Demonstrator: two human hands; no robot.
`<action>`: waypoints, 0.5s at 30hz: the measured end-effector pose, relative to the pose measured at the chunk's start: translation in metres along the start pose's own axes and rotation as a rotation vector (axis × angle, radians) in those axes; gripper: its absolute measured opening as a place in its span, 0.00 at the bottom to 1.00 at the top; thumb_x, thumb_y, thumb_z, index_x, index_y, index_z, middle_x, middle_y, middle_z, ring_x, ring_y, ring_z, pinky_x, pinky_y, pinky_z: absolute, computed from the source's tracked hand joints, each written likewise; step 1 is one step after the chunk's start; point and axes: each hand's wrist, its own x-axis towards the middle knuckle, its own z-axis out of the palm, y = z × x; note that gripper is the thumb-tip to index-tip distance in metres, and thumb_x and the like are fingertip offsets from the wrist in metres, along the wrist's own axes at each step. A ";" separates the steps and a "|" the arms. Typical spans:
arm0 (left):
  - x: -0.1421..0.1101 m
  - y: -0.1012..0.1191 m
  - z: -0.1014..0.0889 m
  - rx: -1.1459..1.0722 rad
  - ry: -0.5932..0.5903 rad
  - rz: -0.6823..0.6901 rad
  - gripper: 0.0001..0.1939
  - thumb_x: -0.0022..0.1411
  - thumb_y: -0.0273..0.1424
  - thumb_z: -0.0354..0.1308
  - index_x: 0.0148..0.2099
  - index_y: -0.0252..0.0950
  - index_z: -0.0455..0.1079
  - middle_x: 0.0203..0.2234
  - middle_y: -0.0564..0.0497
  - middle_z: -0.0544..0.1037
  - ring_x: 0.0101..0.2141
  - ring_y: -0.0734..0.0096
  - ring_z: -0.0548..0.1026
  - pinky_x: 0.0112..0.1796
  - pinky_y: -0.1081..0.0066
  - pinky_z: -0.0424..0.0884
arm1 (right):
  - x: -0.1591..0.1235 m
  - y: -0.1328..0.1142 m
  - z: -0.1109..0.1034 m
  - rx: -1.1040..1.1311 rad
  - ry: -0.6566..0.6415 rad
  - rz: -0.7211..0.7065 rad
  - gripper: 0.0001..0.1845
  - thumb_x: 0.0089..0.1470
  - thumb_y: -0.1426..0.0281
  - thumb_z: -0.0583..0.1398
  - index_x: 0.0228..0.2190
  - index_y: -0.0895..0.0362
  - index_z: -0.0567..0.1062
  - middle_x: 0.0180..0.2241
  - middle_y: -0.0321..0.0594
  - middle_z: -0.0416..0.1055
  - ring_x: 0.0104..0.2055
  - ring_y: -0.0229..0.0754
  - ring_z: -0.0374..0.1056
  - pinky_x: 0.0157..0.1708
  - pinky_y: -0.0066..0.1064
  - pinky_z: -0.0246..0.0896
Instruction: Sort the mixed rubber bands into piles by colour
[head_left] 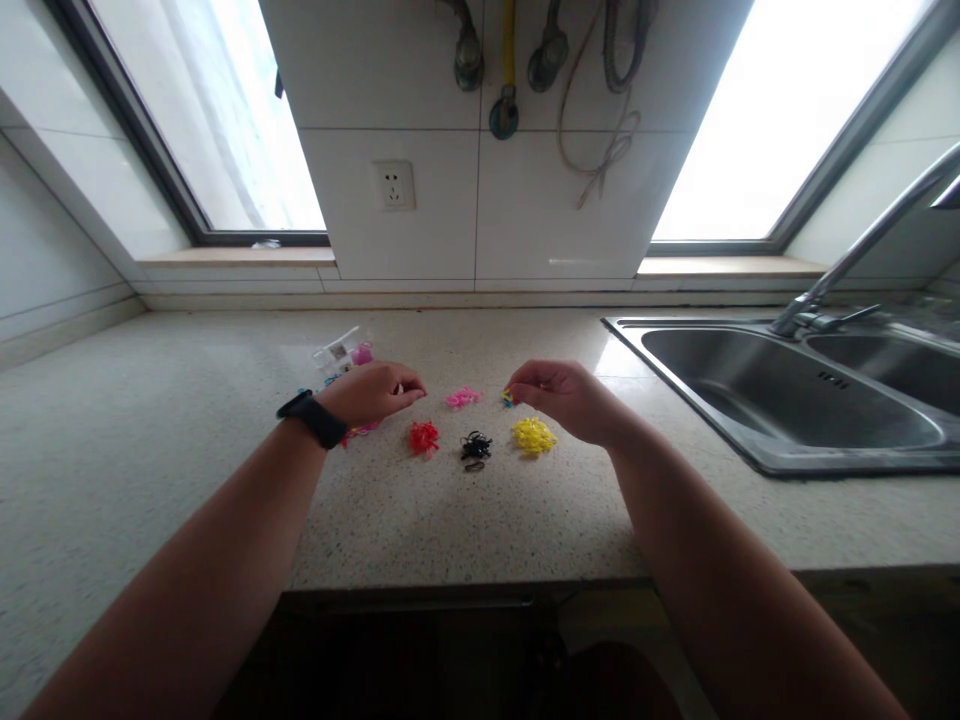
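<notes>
Small elastic rubber bands lie sorted by colour on the speckled countertop: a pink pile [464,398], a red pile [424,438], a black pile [476,447] and a yellow pile [533,437]. My right hand [559,393] is pinched just behind the yellow pile, its fingertips at a few blue and yellow rubber bands [508,398]. My left hand [375,391], with a black watch on the wrist, is closed in a pinch left of the pink pile; what it holds, if anything, is too small to tell. Mixed-colour bands [361,430] are partly hidden beneath that hand.
Behind my left hand lies a clear plastic bag [341,350] with a pink item at its edge. To the right is a steel sink [780,390] with a faucet [862,235]. A tiled wall with a socket [394,186] and pipes rises behind; the counter's front edge is near me.
</notes>
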 end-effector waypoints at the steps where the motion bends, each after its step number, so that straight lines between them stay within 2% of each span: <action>1: 0.000 0.000 0.000 -0.002 0.001 0.001 0.17 0.67 0.40 0.51 0.44 0.36 0.77 0.34 0.47 0.80 0.34 0.69 0.75 0.36 0.70 0.66 | 0.000 0.001 -0.001 -0.022 -0.009 0.000 0.11 0.57 0.62 0.62 0.33 0.57 0.77 0.29 0.39 0.74 0.32 0.37 0.67 0.33 0.32 0.62; 4: 0.000 0.000 -0.001 -0.004 0.008 0.008 0.17 0.67 0.39 0.51 0.44 0.36 0.77 0.34 0.47 0.81 0.34 0.69 0.75 0.36 0.70 0.65 | -0.002 0.003 -0.007 -0.164 -0.051 0.029 0.12 0.57 0.60 0.61 0.32 0.57 0.78 0.26 0.37 0.73 0.28 0.36 0.65 0.29 0.30 0.59; 9: -0.001 0.000 -0.001 -0.002 0.010 0.001 0.16 0.66 0.39 0.51 0.43 0.36 0.77 0.34 0.48 0.81 0.34 0.69 0.75 0.35 0.70 0.65 | -0.007 0.008 -0.022 -0.583 -0.125 0.095 0.10 0.57 0.64 0.61 0.30 0.55 0.79 0.24 0.36 0.72 0.24 0.35 0.61 0.25 0.30 0.52; 15: 0.000 -0.001 -0.001 0.003 0.010 -0.003 0.16 0.66 0.39 0.52 0.43 0.35 0.77 0.33 0.47 0.80 0.32 0.69 0.75 0.34 0.70 0.65 | -0.008 0.010 -0.031 -0.646 -0.166 0.156 0.10 0.55 0.64 0.61 0.28 0.55 0.80 0.22 0.36 0.73 0.22 0.36 0.61 0.24 0.31 0.51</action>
